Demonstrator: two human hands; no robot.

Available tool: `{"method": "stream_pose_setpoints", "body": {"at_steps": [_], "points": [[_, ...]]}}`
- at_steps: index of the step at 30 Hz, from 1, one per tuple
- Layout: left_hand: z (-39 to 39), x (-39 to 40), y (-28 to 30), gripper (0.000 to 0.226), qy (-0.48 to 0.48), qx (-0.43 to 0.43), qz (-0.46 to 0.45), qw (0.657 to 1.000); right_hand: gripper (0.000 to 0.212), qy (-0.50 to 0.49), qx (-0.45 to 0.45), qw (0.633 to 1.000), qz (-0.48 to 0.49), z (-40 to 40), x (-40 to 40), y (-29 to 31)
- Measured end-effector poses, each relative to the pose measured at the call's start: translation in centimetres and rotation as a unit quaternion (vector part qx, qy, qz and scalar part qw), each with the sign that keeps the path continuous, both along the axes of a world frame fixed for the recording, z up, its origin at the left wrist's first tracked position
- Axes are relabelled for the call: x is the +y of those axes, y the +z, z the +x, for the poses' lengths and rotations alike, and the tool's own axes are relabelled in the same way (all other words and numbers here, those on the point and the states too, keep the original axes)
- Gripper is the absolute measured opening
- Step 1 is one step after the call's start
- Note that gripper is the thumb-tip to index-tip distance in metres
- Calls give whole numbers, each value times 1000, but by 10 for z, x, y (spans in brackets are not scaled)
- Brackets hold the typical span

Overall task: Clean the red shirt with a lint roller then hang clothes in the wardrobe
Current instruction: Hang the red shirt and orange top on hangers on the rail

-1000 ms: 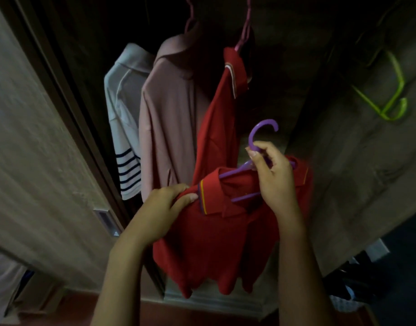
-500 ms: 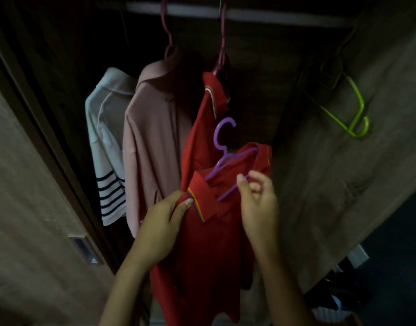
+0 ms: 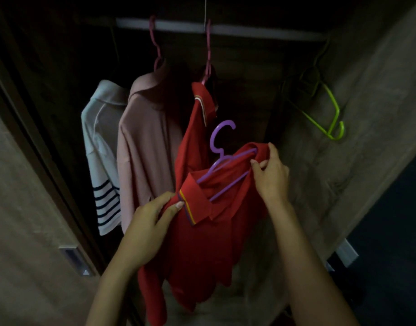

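Two hands: both work one red shirt [image 3: 202, 231] in front of the open wardrobe, seen from the head view.
Left hand [image 3: 150, 222]: grip pinched on the cloth beside the near collar.
Right hand [image 3: 270, 175]: grip curled round the far shoulder, at the purple hanger [image 3: 222, 165].
Rail [image 3: 249, 29]: far above; another red shirt [image 3: 197, 128] hangs there.
Advice: seat both shoulders evenly on the hanger before lifting its hook to the rail's free stretch on the right.

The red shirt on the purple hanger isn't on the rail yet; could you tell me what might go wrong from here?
1. The red shirt sits skewed on the purple hanger, bunched where the right hand pinches it; it may slide off when lifted.
2. The left hand grips only its shoulder.
3. The hook could snag the hanging red shirt short of the rail.
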State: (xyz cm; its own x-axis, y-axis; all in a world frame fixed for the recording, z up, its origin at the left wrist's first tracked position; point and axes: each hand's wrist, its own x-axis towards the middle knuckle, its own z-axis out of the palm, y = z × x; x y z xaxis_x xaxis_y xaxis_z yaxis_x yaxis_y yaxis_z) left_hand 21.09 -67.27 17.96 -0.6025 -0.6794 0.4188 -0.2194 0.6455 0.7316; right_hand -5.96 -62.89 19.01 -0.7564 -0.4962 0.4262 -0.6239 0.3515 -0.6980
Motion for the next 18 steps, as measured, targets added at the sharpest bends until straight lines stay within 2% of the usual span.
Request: {"method": "stream_pose_setpoints", "body": {"at_steps": [3,6,8,11,13,14,16,18], "points": [[0,-1,1,22,27,-9,-11,1000,52,-11,13,1000,23,3,-6,4],[-11,-4,0,21,55,-6,-19,998,48,45,33,998,7,27,-6,-3],[-26,-6,-3,16,72,10,-8,997,43,60,17,998,-28,40,-1,-7],[-51,-5,-7,23,110,26,16,993,20,47,-49,997,-40,55,10,-3],[-68,-1,-8,18,124,23,8,992,51,129,-158,979,-9,71,15,4],[-76,2,-8,16,125,18,-2,992,60,160,-191,968,13,78,16,6],[-88,5,-5,17,116,10,-18,993,61,162,-185,968,49,84,14,9],[-96,8,0,26,94,3,-25,995,58,133,-167,976,37,82,10,13]]}}
